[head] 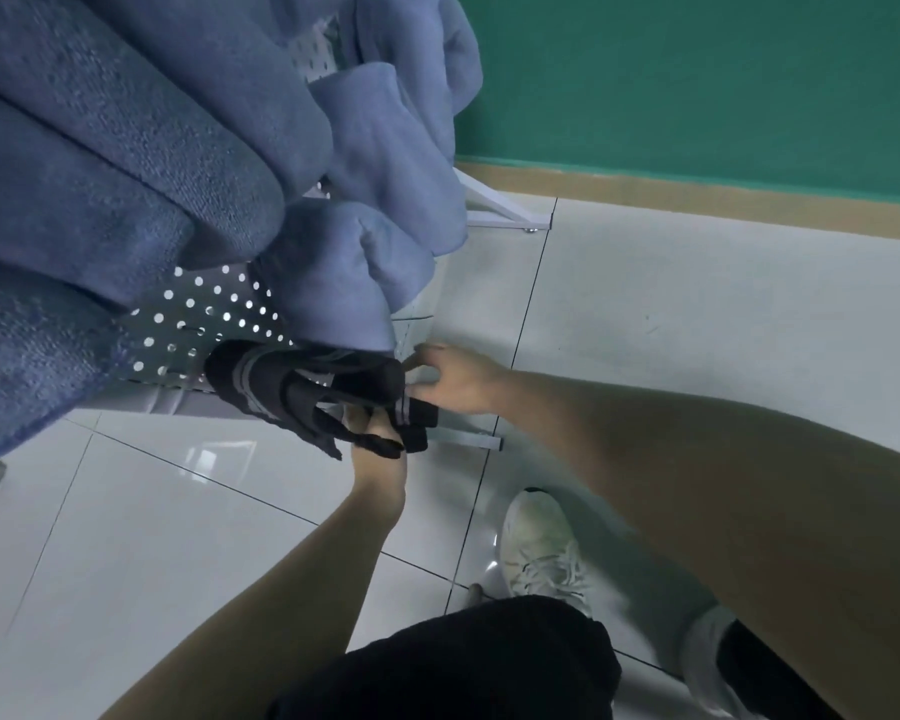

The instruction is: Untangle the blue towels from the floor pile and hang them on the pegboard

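Several blue towels (141,148) hang bunched over the white pegboard (204,314) at the upper left, and another blue fold (344,283) droops to its lower edge. Just below that fold a black glove with grey stripes (302,387) lies against the board's bottom. My left hand (378,454) reaches up from below and grips the glove's lower part, largely hidden behind it. From the right, my right hand (455,376) pinches the glove's right end with curled fingers.
The pegboard's white stand feet (510,215) rest on the glossy tiled floor (697,314). A green wall with a tan skirting (697,194) runs behind. My white shoe (541,548) stands on the tiles below my hands.
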`<state>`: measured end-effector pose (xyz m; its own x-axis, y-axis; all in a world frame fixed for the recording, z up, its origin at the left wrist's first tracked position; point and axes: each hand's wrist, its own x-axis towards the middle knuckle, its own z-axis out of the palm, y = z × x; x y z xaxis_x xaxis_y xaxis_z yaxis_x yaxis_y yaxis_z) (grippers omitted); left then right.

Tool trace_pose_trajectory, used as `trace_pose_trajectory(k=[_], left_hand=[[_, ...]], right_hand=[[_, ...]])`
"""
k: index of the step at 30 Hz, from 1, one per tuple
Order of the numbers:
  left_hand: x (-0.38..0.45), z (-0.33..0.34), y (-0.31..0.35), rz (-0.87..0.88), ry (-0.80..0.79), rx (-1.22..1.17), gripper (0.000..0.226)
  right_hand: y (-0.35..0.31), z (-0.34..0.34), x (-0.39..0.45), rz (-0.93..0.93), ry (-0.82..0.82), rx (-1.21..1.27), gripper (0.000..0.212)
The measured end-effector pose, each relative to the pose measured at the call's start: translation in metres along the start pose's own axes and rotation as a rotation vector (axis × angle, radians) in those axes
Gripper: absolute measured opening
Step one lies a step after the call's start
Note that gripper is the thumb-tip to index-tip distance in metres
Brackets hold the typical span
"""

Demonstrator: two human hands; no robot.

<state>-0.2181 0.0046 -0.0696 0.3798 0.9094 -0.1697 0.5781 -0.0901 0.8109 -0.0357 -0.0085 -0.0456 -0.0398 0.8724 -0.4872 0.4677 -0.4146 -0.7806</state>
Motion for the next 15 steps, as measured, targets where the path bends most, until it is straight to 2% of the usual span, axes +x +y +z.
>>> trace_pose_trajectory(k=[1, 2, 3, 4, 5, 6, 7, 8, 12, 15], left_hand=[[0.002, 0.001, 0.005, 0.096, -0.025, 0.146, 0.104], [-0.003, 0.0, 0.019, 0.113, 0.0, 0.19, 0.104], [-0.008, 0.0, 0.027, 0.073, 0.1, 0.106, 0.094], [-0.013, 0.004, 0.046, -0.065, 0.093, -0.072, 0.075], [-0.015, 0.007, 0.052, -0.133, 0.2, -0.124, 0.054], [-0.012, 0.012, 0.047, -0.218, 0.28, 0.008, 0.043], [-0.013, 0.013, 0.048, -0.304, 0.262, 0.084, 0.044], [-0.016, 0.013, 0.047, -0.319, 0.25, 0.186, 0.045], [-0.019, 0.008, 0.039, 0.006, 0.248, 0.49, 0.028], [-0.011, 0.004, 0.041, 0.108, 0.146, 0.53, 0.014]], right_hand=[[0.001, 0.002, -0.003, 0.022, -0.023, 0.037, 0.045], [0.002, 0.004, -0.006, 0.043, -0.042, 0.072, 0.046], [0.004, 0.008, -0.008, 0.057, -0.038, 0.103, 0.046], [0.006, 0.011, -0.008, 0.069, -0.008, 0.136, 0.044], [0.007, 0.014, -0.009, 0.087, 0.033, 0.173, 0.041], [0.007, 0.017, -0.009, 0.098, 0.076, 0.209, 0.037], [0.007, 0.019, -0.009, 0.103, 0.11, 0.228, 0.035], [0.006, 0.02, -0.009, 0.097, 0.135, 0.228, 0.032], [0.001, 0.021, -0.013, 0.019, 0.207, 0.132, 0.025], [0.003, 0.023, -0.013, 0.0, 0.161, 0.122, 0.028]])
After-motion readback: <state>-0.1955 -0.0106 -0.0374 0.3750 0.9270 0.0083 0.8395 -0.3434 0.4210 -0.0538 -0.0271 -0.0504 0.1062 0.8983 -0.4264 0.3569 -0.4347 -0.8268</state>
